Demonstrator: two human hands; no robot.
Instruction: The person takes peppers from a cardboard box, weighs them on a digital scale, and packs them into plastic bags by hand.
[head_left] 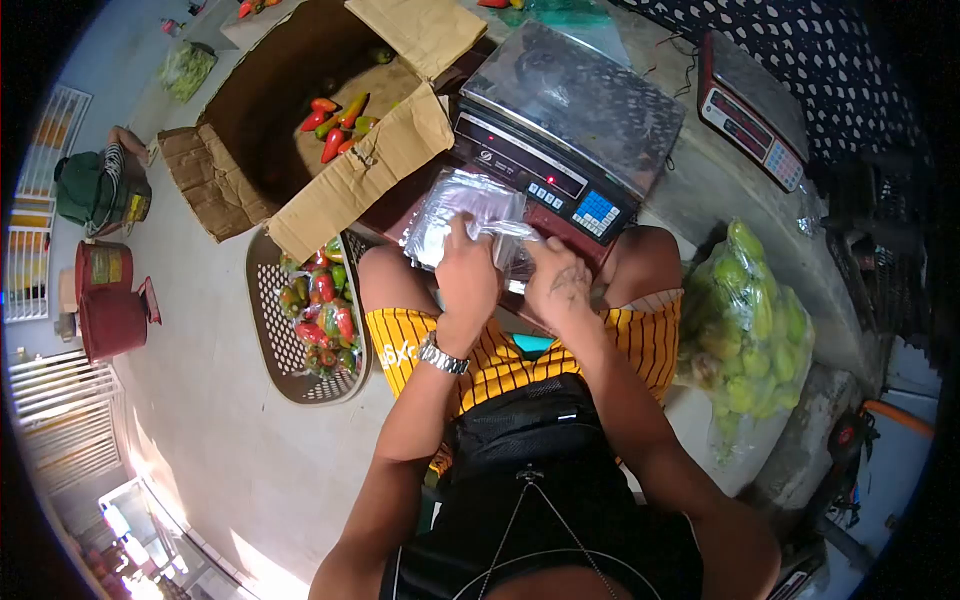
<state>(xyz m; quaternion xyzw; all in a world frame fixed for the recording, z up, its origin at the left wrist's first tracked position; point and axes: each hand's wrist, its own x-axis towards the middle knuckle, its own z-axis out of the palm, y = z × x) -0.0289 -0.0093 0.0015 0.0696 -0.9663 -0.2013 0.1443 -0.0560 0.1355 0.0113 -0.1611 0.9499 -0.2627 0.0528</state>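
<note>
A stack of clear plastic bags [455, 200] lies before me, just in front of a digital weighing scale [575, 110]. My left hand [469, 275] is over the stack's near edge, its index finger reaching onto the bags and its thumb side against a bunched strip of plastic. That strip runs across to my right hand [560, 282], whose fingers are closed on its other end. Both hands are above my lap, close to the scale's keypad. Part of the plastic between them is hidden by my fingers.
An open cardboard box [365, 200] with red and green peppers [340, 122] stands at left. Below it sits a basket [262, 330] of bagged peppers. A bag of green vegetables [750, 335] is at right; a second scale [752, 125] is farther back.
</note>
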